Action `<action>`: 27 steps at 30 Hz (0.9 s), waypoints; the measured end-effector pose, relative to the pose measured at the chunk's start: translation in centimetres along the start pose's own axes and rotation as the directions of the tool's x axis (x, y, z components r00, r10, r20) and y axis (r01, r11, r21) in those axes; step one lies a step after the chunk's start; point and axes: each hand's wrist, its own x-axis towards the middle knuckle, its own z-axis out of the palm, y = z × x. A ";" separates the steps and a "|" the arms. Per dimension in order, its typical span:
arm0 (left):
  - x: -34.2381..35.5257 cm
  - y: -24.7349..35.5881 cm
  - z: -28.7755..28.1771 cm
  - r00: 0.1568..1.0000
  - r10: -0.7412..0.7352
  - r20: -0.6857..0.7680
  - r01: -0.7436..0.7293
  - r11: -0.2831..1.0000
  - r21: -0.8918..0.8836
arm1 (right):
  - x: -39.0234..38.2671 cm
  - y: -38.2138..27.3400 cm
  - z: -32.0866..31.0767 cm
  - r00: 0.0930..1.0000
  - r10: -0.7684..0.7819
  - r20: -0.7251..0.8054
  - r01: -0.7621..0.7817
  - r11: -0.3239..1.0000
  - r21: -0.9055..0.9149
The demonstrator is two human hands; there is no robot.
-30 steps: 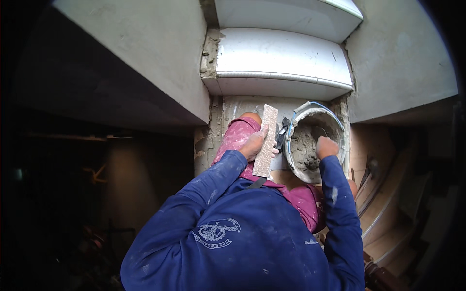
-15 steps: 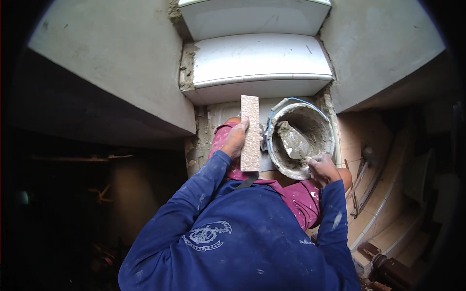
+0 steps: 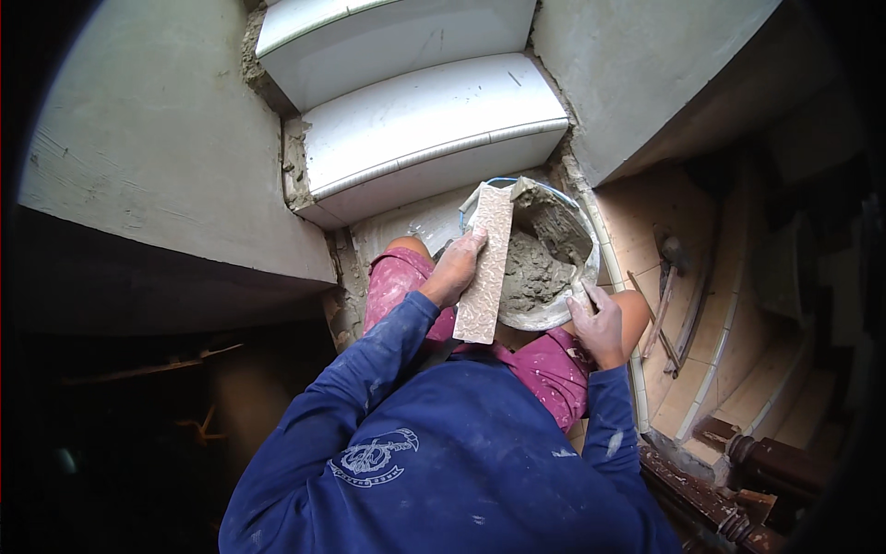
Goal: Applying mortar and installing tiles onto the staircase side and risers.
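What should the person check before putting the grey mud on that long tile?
1. Tile held firm: the left hand grips the long tile from its side. Ok.
2. Mortar to scoop: the bucket holds grey mortar. Ok.
3. Tool ready: the right hand is at the bucket's near rim; any tool in it is hidden. Cannot tell.
4. Tile's face free of mortar: its textured side looks bare. Ok.
5. Bucket steady: it sits between the knees; its base is hidden. Cannot tell.
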 end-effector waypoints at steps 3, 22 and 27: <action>-0.7 1.8 2.0 0.998 -0.004 0.055 0.006 1.000 -0.021 | 0.2 -0.1 -0.1 0.998 -0.018 -0.054 0.011 0.992 -0.128; 1.2 5.9 2.0 0.994 -0.046 0.096 0.046 0.999 0.002 | 0.0 -0.5 -0.4 0.976 -0.095 -0.198 0.052 0.976 -0.212; 3.7 2.5 1.0 0.994 0.112 0.005 -0.112 0.989 0.096 | 0.5 -0.3 1.0 0.974 -0.152 -0.166 0.104 0.957 -0.270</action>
